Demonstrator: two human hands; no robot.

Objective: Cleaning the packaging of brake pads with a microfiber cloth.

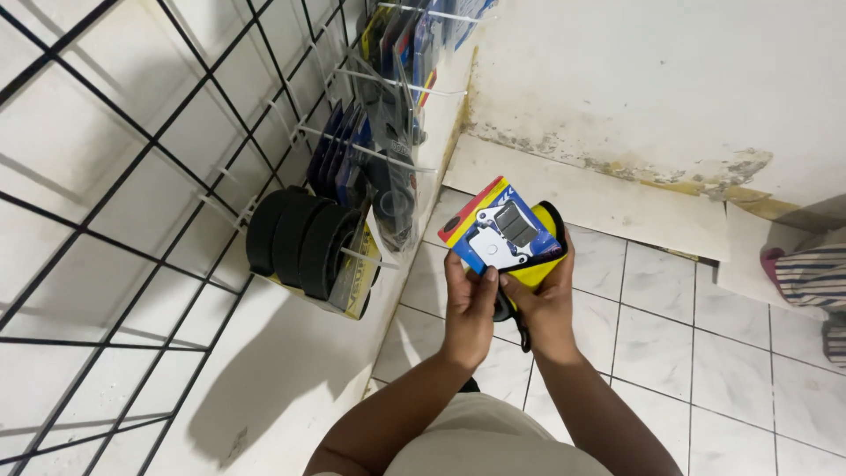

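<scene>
While both hands met at chest height, the left hand [470, 304] pinched the blue carded part pack [499, 231] upright for viewing, and the right hand [545, 304] gripped yellow packs [545, 264] behind it.

A black wire grid [132, 176] on the wall — black rolls [304, 240] and packets [352, 150] hang on its pegs.

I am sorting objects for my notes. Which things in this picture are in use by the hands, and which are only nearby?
In use:
- blue blister pack, held by left hand and right hand
- yellow pack behind it

Only nearby:
- black round parts hanging on the wire grid
- hanging packets
- striped cloth
- tiled floor
</scene>
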